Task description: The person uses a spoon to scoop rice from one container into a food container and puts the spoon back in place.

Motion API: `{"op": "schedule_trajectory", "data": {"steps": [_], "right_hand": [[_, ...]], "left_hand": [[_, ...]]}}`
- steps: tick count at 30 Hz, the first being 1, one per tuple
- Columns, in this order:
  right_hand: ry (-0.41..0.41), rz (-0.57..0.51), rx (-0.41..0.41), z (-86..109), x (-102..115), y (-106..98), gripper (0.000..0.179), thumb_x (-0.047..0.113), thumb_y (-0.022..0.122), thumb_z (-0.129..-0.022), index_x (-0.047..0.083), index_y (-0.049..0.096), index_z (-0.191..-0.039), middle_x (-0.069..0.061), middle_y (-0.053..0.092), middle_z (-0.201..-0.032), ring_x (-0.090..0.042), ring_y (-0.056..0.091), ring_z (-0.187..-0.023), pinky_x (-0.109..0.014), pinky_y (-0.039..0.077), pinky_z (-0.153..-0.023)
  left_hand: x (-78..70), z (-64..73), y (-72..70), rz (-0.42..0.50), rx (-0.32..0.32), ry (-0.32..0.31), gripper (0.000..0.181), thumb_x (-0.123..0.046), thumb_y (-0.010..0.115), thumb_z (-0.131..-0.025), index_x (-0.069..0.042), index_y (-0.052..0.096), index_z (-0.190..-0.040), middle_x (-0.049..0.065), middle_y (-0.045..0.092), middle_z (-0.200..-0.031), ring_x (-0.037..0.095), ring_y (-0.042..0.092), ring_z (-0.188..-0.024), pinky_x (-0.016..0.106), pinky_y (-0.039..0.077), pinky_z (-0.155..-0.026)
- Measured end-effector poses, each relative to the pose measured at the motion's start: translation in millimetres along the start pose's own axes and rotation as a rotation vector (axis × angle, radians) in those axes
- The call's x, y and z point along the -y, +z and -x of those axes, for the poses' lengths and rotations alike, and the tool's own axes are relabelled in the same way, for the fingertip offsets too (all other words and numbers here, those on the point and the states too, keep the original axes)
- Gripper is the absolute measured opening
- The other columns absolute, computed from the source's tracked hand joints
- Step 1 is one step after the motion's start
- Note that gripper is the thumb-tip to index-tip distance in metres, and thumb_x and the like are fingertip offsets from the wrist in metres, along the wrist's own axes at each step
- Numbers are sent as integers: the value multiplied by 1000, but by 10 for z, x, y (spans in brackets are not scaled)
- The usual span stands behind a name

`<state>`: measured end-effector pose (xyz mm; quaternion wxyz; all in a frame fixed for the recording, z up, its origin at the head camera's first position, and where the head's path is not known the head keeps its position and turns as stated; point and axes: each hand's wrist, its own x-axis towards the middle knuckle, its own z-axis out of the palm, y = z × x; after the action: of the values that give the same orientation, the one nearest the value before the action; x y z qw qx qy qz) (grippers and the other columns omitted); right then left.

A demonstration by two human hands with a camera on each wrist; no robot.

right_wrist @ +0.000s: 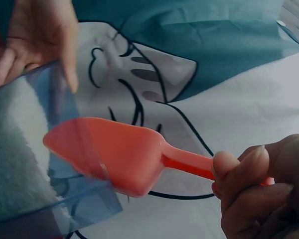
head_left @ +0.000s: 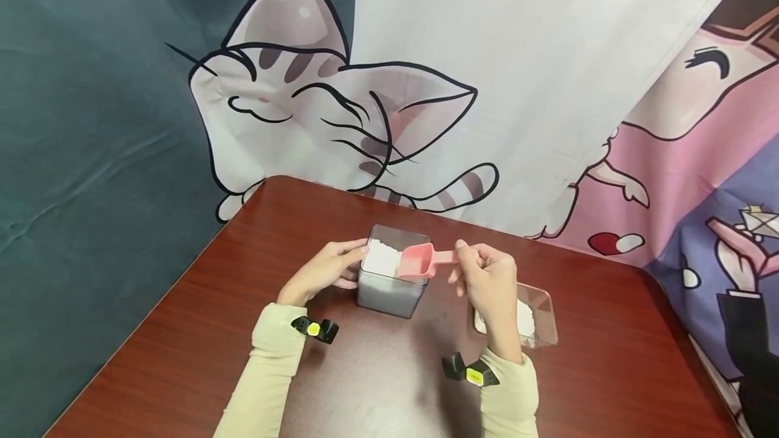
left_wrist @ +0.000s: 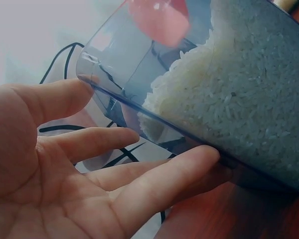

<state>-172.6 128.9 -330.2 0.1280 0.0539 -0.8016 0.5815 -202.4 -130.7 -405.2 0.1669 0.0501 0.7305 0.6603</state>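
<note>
The right hand grips a scoop (seemingly partly inside the container).

Front lane is lying open at the grey bin; both flanks are being blocked.
Bare tabletop is running up to bin's near side between the sleeves, a black wrist mount jutting in from each edge. Left hand is resting against bin's left wall, barring that side; wide tabletop is opening farther left. Pink scoop and right hand are obstructing the right, blade covering part of bin's mouth; from above, the left part is lying accessible over rice. Clear tray is standing right of bin, partly under the right forearm. Behind bin, a tabletop strip is ending at the cat backdrop.
</note>
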Motion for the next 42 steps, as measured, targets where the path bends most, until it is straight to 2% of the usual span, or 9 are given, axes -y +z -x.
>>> {"op": "schedule_trajectory", "data": {"steps": [4, 10, 16, 23, 30, 35, 42], "right_hand": [[-6, 97, -23, 2, -116, 116, 36, 29, 59, -90, 3, 60, -65, -7, 56, -46, -19, 49, -33, -22, 27, -29], [-39, 215, -33, 22, -175, 280, 31, 26, 57, -90, 7, 62, -65, -1, 54, -44, -16, 50, -33, -24, 32, -31], [-21, 188, -25, 18, -247, 348, 30, 23, 57, -89, 9, 60, -63, -1, 53, -44, -16, 49, -32, -23, 32, -31], [-20, 118, 22, -18, -368, 419, 33, 24, 59, -89, 8, 57, -60, -2, 54, -44, -17, 48, -33, -23, 29, -31], [-17, 76, 44, -46, -437, 471, 35, 22, 59, -90, 6, 57, -59, -4, 53, -42, -15, 46, -31, -21, 27, -31], [0, 91, 64, -59, -427, 489, 36, 21, 61, -88, 3, 57, -57, -5, 51, -41, -8, 42, -31, -20, 25, -32], [8, 169, 66, -60, -432, 517, 47, 21, 63, -86, 11, 40, -47, 1, 43, -39, -11, 38, -37, -21, 20, -35]], "left_hand": [[-9, 3, -1, -5, -5, -3, 55, -35, 51, -93, -9, 38, -140, 18, 56, -122, 26, 65, -87, 41, 55, -75], [2, -5, 7, -10, -2, -3, 55, -35, 52, -93, -8, 39, -139, 19, 55, -122, 25, 65, -87, 41, 54, -75], [14, -9, 26, -8, -8, -11, 56, -34, 53, -93, -7, 39, -139, 21, 57, -119, 24, 65, -84, 41, 55, -74], [5, -6, 30, -7, -25, -3, 54, -35, 55, -92, -8, 43, -137, 18, 59, -115, 24, 65, -84, 41, 55, -72], [-1, -6, 32, -29, -30, 14, 51, -31, 55, -92, -7, 45, -135, 19, 57, -118, 24, 65, -83, 41, 55, -71], [-4, -20, 43, -52, -33, 27, 50, -30, 55, -93, -4, 45, -135, 20, 56, -120, 24, 65, -83, 39, 55, -70], [6, -40, 88, -60, -33, 41, 52, -31, 54, -93, -1, 44, -134, 22, 54, -122, 24, 64, -87, 42, 54, -72]]}}
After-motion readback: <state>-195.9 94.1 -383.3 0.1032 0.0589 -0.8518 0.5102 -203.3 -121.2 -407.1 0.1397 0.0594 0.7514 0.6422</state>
